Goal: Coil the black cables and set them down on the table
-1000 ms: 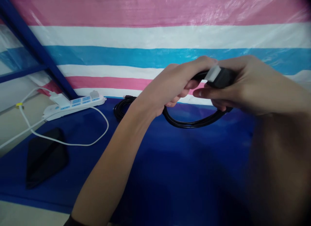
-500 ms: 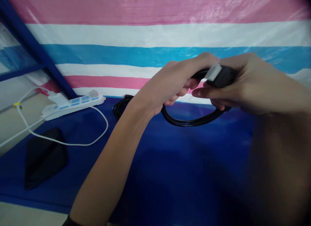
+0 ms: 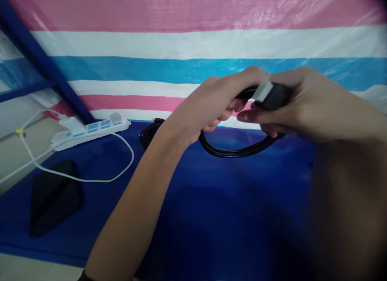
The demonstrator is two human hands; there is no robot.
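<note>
My left hand (image 3: 211, 105) is curled around a black cable (image 3: 236, 152) that hangs in loops below both hands. My right hand (image 3: 305, 107) pinches a black power brick (image 3: 272, 94) with a pale label on its end; the cable runs from it. Both hands are raised above a dark blue sheet (image 3: 211, 200), close together, thumbs nearly touching. The far end of the cable lies coiled on the sheet (image 3: 149, 134) behind my left wrist.
A white power strip (image 3: 90, 130) with blue sockets and a white plug lies at the left, its white cord (image 3: 99, 178) looping over the sheet. A flat black object (image 3: 53, 196) lies near the left front. A striped pink, white and blue tarp (image 3: 193, 43) stands behind.
Both hands have hardly moved; they shifted slightly left and the cable loop moved with them. The grip on the brick and cable is the same.
</note>
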